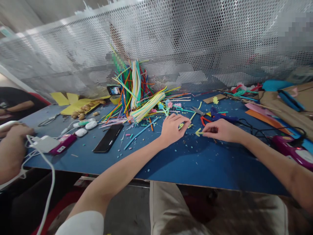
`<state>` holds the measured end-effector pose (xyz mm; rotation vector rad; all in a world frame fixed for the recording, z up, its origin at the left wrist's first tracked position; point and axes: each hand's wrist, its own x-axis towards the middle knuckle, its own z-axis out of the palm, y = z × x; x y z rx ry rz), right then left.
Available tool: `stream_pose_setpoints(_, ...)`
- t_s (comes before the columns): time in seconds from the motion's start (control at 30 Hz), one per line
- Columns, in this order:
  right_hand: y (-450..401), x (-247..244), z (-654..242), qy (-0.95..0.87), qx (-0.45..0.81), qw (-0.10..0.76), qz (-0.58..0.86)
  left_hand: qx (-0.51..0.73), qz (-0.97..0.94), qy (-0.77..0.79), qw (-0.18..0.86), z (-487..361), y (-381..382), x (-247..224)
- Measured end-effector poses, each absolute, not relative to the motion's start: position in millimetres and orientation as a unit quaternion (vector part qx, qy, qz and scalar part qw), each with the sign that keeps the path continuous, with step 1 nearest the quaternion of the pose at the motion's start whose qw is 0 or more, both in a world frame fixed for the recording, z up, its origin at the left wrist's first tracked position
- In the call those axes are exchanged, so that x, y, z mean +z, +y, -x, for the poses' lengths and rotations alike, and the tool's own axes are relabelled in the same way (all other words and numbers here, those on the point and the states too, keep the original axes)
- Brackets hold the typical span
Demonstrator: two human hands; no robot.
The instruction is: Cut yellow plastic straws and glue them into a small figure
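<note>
My left hand (174,129) is over the middle of the blue table, its thumb and index finger curled together by a small yellow-green piece (181,126); whatever lies between the fingertips is too small to make out. To its right, my right hand (220,130) pinches a short yellow-green stem piece (199,132) with a forked, arrow-like end pointing left. Behind the hands lie pliers with red handles (203,118), a yellow-green stem (196,111) and small pink and blue fuzzy flowers (170,105).
Colourful fuzzy stems (135,88) stand and lie in a heap behind. A black phone (109,138), purple power strip (63,144) and white cables are at left, near another person's arm (11,150). A glue gun (223,117) and second purple strip (293,150) are at right.
</note>
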<state>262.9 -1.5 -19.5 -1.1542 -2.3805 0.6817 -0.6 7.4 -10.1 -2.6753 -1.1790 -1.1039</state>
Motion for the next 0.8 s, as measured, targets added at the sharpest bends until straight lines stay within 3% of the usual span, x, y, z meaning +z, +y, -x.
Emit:
stream_pose_setpoints(0.17,-3.3,-12.4,-264.9,-0.879,0.221,0.182,0.381,-0.366,0.852,-0.373,0.001,0.5,10.9,-13.9)
stream_pose_setpoints(0.3,-8.9,-8.0,-263.4,-0.884,0.116,0.251,0.378,-0.365,0.867,-0.339,-0.028,-0.8,8.6,-14.7)
stream_pose_setpoints(0.47,-16.8,-9.0,-254.0,-0.847,0.076,0.360,0.385,-0.342,0.890,-0.275,-0.126,-5.9,0.1,-12.2)
stream_pose_setpoints(0.8,-17.6,-17.7,-245.6,-0.834,0.083,0.401,0.369,-0.343,0.841,-0.234,-0.346,-10.3,-4.6,-17.4)
